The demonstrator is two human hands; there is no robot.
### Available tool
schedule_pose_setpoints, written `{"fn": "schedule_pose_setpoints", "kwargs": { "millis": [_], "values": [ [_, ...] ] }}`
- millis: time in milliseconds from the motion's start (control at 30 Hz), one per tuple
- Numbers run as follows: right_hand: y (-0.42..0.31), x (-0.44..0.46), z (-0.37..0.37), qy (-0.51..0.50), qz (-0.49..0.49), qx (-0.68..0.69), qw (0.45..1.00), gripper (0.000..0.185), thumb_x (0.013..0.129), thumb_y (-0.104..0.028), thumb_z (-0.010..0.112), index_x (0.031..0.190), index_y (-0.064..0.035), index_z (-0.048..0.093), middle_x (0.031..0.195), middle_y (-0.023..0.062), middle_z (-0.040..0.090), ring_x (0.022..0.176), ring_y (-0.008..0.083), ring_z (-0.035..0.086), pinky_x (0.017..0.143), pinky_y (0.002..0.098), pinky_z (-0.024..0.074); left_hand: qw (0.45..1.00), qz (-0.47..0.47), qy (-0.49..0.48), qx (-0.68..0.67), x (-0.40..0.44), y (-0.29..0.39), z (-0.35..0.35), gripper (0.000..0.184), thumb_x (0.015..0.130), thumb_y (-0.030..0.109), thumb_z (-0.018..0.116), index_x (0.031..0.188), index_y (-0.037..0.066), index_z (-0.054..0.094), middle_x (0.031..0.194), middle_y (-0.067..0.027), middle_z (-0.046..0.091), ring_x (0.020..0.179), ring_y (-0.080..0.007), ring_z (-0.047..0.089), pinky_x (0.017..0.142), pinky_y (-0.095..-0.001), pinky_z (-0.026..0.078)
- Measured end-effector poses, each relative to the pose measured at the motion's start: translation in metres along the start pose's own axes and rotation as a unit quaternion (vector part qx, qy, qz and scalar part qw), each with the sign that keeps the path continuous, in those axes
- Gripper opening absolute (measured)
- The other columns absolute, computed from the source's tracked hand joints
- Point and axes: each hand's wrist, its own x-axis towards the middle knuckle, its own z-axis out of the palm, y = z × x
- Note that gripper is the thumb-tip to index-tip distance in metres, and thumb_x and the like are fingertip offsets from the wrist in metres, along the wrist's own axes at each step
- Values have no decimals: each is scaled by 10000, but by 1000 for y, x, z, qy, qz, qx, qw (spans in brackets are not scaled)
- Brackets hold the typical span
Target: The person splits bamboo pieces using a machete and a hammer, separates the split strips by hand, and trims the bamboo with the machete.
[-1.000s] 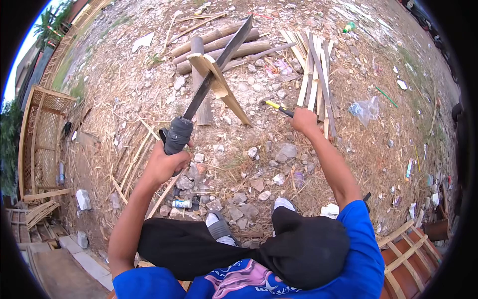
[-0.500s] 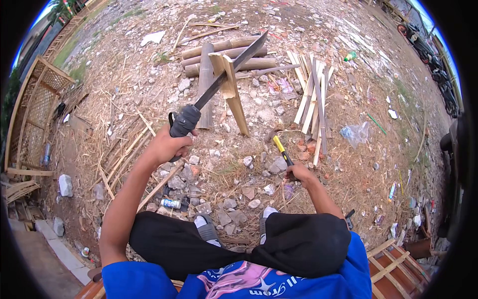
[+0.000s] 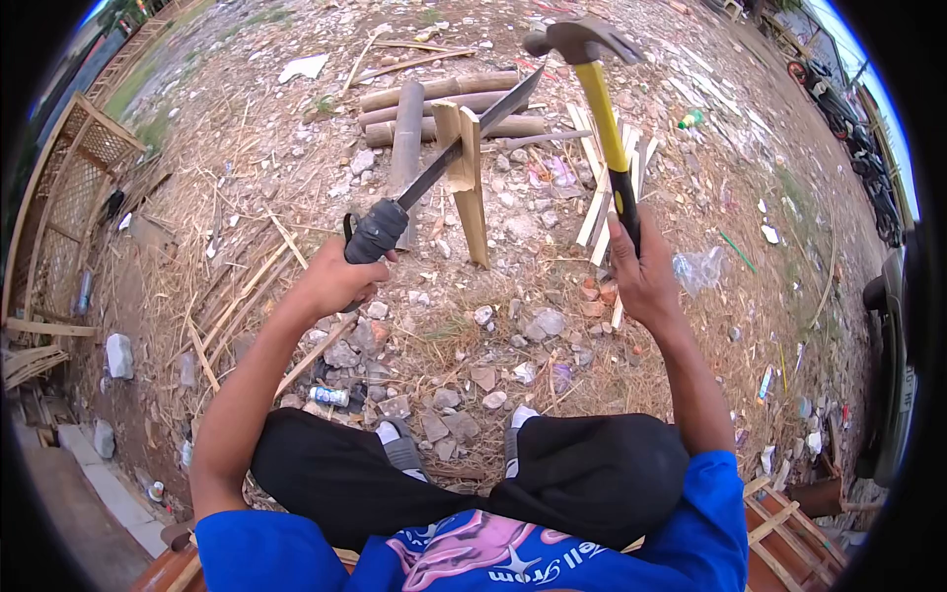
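A machete point(image 3: 431, 176) with a dark, tape-wrapped handle is gripped in my left hand point(image 3: 338, 279). Its blade is lodged in a split piece of bamboo point(image 3: 469, 212) that stands on the ground, and the tip sticks out beyond it to the upper right. My right hand point(image 3: 646, 268) is wrapped round the black grip of a claw hammer point(image 3: 604, 109) with a yellow shaft. The hammer is raised, its head above and to the right of the blade tip, apart from it.
Several bamboo poles point(image 3: 409, 133) lie behind the split piece. Pale split strips point(image 3: 600, 212) are piled to the right. Stones point(image 3: 543, 324), a plastic bag point(image 3: 698, 269) and a small can point(image 3: 328, 397) litter the ground. A lattice panel point(image 3: 64, 197) leans at the left.
My right hand has lifted the hammer from low near the ground to above the blade's height. The bamboo and machete have shifted slightly; the bamboo stands more upright.
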Motion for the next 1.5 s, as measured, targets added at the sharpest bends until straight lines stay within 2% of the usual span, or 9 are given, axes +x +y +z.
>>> {"fn": "schedule_pose_setpoints", "kwargs": {
  "millis": [133, 333, 433, 567, 800, 1033, 1367, 1433, 1500],
  "values": [
    [-10, 11, -6, -80, 51, -101, 990, 388, 998, -409, 506, 1003, -23, 532, 660, 138, 532, 590, 245, 512, 561, 397, 395, 1000, 2, 10, -16, 2, -3, 4, 197, 762, 119, 680, 936, 31, 651, 631, -4, 568, 516, -95, 521, 511, -264, 418],
    [-74, 23, -45, 14, -58, 104, 993, 299, 1033, -349, 473, 926, -70, 476, 588, -76, 360, 462, 9, 328, 408, 178, 274, 1000, 7, -5, 5, 1, -2, 6, 208, 762, 133, 679, 939, 31, 639, 642, -4, 564, 516, -95, 514, 509, -263, 418],
    [-46, 19, -25, 7, -80, 194, 978, 369, 1020, -398, 490, 955, -40, 544, 621, -57, 411, 507, 27, 350, 431, 218, 265, 1000, 7, -10, 15, -1, 0, 8, 208, 764, 143, 678, 935, 31, 638, 643, -4, 564, 519, -93, 512, 511, -265, 420],
    [2, 7, -6, -117, 79, -140, 980, 459, 1000, -461, 490, 957, -12, 573, 633, 41, 491, 540, 136, 473, 525, 341, 402, 1000, 2, 14, -8, -5, 7, 14, 207, 785, 54, 652, 983, 24, 601, 617, 13, 489, 489, -81, 432, 491, -264, 364],
    [-69, 10, -33, -80, 88, -9, 993, 463, 998, -466, 497, 892, -17, 539, 596, 22, 424, 562, 111, 429, 526, 315, 363, 1000, 2, 3, -12, 0, -3, 17, 222, 781, 45, 634, 1000, 35, 597, 618, 22, 482, 494, -71, 427, 483, -250, 353],
    [-32, 0, -19, -137, 90, -171, 972, 473, 991, -467, 511, 983, 3, 567, 639, 59, 502, 596, 154, 463, 565, 362, 394, 995, 14, 10, 100, -4, -6, 20, 229, 753, 223, 693, 879, 38, 645, 681, -30, 598, 565, -105, 545, 561, -291, 446],
    [-47, 0, -42, -17, 19, 176, 984, 371, 1016, -391, 499, 1020, -20, 520, 595, -66, 382, 475, 19, 354, 411, 196, 304, 995, 3, 8, 101, -2, -2, 21, 231, 773, 138, 681, 975, 35, 636, 637, 10, 545, 511, -84, 477, 498, -268, 390],
    [-21, -11, -24, -128, 128, -130, 975, 418, 1012, -412, 487, 949, -7, 566, 615, 0, 472, 528, 88, 450, 486, 281, 374, 996, 12, 9, 86, -2, -3, 22, 218, 771, 121, 668, 968, 36, 633, 631, 14, 535, 505, -82, 467, 487, -264, 374],
    [-16, -19, -23, -116, 79, -139, 980, 450, 1001, -444, 495, 929, -8, 578, 626, 13, 478, 535, 96, 455, 499, 299, 376, 998, 18, 9, 66, 1, -3, 22, 209, 768, 107, 658, 963, 37, 630, 623, 17, 526, 498, -79, 457, 478, -260, 360]
  ]
}}
